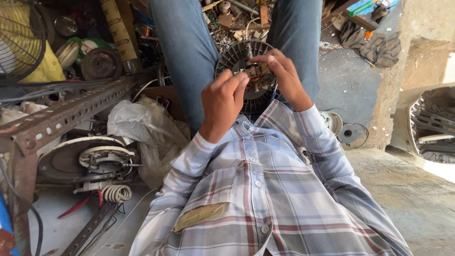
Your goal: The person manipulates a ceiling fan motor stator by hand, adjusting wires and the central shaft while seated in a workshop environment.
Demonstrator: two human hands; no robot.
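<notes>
Illumination is strong daylight, brightest at the right. The pale concrete ledge [417,189] is overexposed at the right frame edge. The upper-left clutter around the black wire fan guard [21,40] lies in shade. Focus is sharp on the grey plaid shirt [265,189]. Wide-angle distortion bends the rusty perforated angle bar [71,111].

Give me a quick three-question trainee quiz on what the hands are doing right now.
1. True or false: both hands touch the small wound part held over the round slotted motor core.
2. Which hand is farther from the camera: A) left hand, B) right hand?
3. Fill in: to the person's left a crumpled ____ bag lies by the rusty perforated angle bar.

Key: 1 true; 2 B; 3 plastic.
</notes>
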